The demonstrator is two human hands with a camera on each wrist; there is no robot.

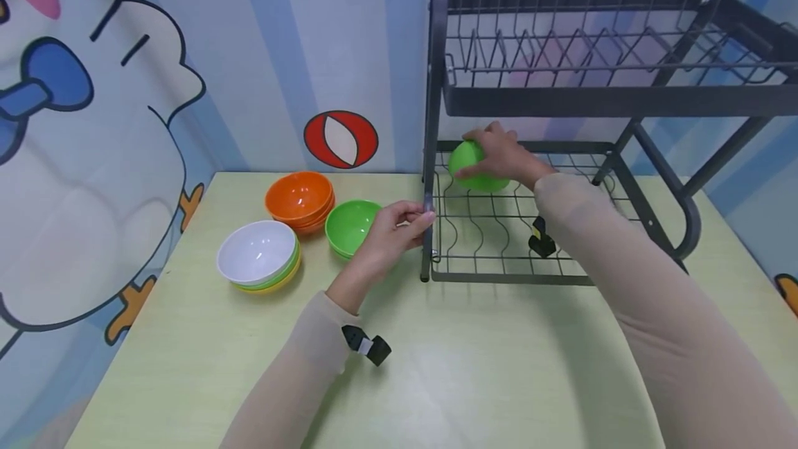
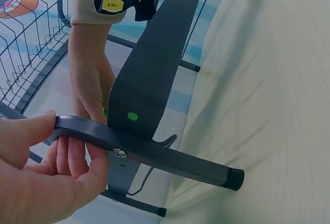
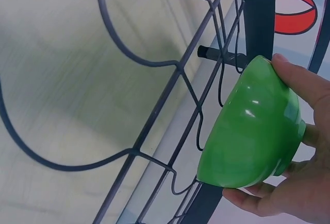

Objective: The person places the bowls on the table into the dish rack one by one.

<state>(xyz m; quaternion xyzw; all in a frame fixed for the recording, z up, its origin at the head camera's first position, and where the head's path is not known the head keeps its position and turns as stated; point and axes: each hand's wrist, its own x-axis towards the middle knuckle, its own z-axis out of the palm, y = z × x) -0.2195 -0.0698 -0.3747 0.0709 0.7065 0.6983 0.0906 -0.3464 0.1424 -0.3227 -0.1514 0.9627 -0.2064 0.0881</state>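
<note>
Green and glossy, a round bowl [image 3: 250, 126] hides its interior, clamped by the right hand [image 1: 503, 156]; the left hand [image 1: 386, 241] pinches a dark-grey metal rack post [image 2: 170, 162].

Slvs [image 1: 661, 324] beige, lg | wrist units [image 1: 377, 350] blk | R unit's label [image 2: 113, 4] yel (dk print)
</note>
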